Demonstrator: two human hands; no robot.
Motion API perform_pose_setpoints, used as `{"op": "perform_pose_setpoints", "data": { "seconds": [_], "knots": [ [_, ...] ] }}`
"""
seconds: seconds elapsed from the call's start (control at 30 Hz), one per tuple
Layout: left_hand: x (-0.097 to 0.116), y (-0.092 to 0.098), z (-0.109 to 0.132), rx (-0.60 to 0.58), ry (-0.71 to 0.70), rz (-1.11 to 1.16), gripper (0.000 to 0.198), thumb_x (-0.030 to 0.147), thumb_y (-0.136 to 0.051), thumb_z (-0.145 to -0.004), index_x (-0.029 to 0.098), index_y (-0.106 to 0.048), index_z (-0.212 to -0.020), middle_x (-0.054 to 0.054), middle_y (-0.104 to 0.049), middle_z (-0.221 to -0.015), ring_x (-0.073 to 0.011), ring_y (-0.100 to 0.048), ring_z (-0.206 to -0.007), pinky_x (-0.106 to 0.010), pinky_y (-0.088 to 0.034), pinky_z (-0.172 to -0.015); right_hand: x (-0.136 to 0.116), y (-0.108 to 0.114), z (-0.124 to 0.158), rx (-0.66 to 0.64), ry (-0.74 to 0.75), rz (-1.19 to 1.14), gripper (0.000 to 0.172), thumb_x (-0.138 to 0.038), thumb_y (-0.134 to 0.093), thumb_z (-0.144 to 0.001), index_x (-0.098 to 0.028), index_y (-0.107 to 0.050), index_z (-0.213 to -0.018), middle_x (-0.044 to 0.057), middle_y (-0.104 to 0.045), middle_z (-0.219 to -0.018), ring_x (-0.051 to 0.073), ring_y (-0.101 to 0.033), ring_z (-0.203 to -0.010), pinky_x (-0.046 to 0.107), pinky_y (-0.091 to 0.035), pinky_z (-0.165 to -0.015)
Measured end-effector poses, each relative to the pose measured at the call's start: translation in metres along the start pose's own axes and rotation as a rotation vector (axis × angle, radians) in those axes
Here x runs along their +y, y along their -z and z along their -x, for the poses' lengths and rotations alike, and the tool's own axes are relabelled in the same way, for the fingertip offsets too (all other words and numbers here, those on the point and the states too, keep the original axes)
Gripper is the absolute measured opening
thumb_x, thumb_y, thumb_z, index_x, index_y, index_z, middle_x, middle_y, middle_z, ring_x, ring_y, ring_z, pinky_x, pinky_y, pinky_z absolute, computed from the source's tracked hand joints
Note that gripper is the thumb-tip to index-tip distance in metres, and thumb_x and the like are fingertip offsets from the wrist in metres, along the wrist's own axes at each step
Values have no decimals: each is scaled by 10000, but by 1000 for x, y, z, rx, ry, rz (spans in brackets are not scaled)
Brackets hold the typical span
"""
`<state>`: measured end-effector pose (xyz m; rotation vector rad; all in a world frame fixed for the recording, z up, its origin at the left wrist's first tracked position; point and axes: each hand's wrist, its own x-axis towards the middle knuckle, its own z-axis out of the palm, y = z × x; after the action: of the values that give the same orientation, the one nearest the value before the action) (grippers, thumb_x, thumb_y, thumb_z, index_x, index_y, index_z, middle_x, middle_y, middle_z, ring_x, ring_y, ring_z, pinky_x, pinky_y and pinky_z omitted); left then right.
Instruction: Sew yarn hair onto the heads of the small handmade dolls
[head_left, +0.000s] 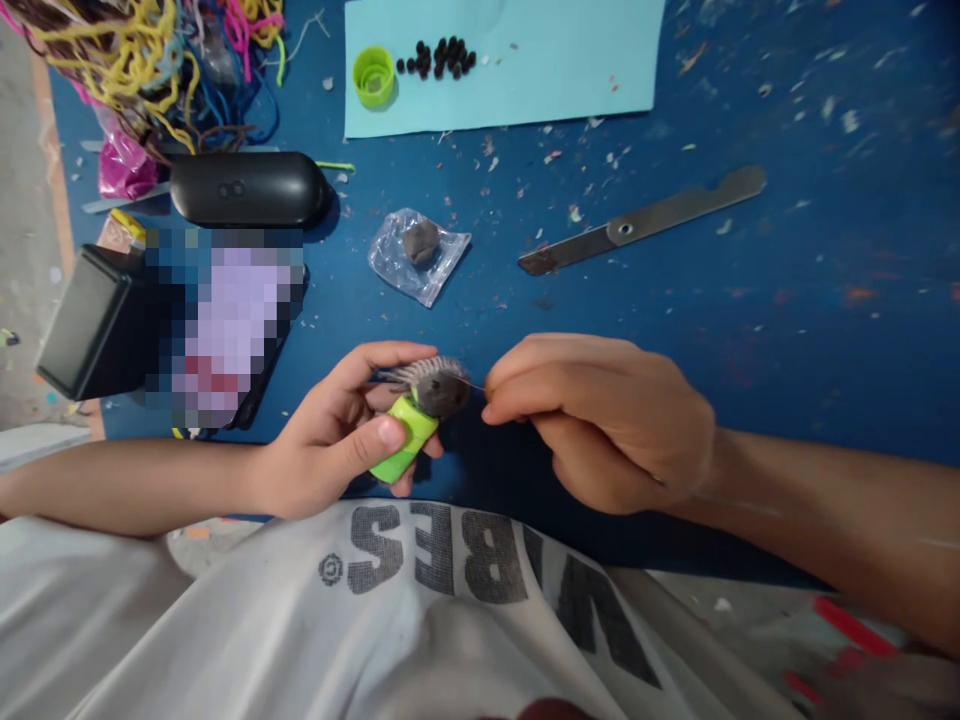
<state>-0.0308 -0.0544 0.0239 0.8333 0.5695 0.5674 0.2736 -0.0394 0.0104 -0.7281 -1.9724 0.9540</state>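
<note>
Wrinkled white shirt, left grip holding rounded lime-green figure, right grip pinching thin strand

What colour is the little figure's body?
The body is bright green, best seen in the head view.

From my remote post I see a blue table bearing a pale-blue sheet, tangled yarn, 1 rounded black case, 1 clear bag, 1 metal tool and scattered scraps.
</note>
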Motion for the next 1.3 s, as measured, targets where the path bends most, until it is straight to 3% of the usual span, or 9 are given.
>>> {"op": "perform_pose_setpoints", "data": {
  "seconds": [0.33, 0.5, 0.8, 1.1, 1.3],
  "knots": [
    [3, -3, -1, 48, 13, -11, 446, 367, -741, -1257, 308, -617, -1681, -76, -869, -1185, -143, -840, -786, -214, -714, -696, 0, 0, -1, 9, 7, 14, 361, 50, -562, -1013, -259, -714, -1123, 17, -855, -1055, 166, -787, -831, 307, -626, -746],
    [4, -5, -2, 82, 6, -23, 445, 392, -772, -1238, 280, -652, -1652, -75, -862, -1145, -114, -778, -698, -184, -668, -625, -1, 3, -2, -13, 40, 30, 384, 77, -560, -1011, -258, -710, -1127, 18, -874, -1067, 175, -839, -887, 318, -631, -761],
    [5, -4, -4, 81, -31, -101, 427, 384, -790, -1220, 280, -692, -1623, -66, -834, -1119, -109, -744, -691, -159, -655, -590, 0, 3, -3, -18, 54, 34, 377, 66, -552, -1026, -264, -698, -1134, 21, -878, -1062, 167, -811, -849, 331, -620, -746],
    [4, -2, -4, 43, -71, -121, 451, 340, -805, -1203, 294, -719, -1643, -70, -844, -1129, -104, -711, -693, -158, -615, -588, 0, 8, -1, -71, 89, -1, 346, 55, -556, -1044, -237, -704, -1153, 59, -861, -1083, 176, -798, -868, 347, -598, -770],
    [10, -10, -6, 128, -44, -140, 368, 344, -853, -1172, 300, -799, -1533, -56, -837, -1085, -122, -711, -730, -210, -635, -653, 0, 8, -1, -85, 130, 22, 360, 54, -550, -1029, -254, -697, -1144, 48, -848, -1048, 184, -776, -802, 355, -586, -724]
  ]
}}
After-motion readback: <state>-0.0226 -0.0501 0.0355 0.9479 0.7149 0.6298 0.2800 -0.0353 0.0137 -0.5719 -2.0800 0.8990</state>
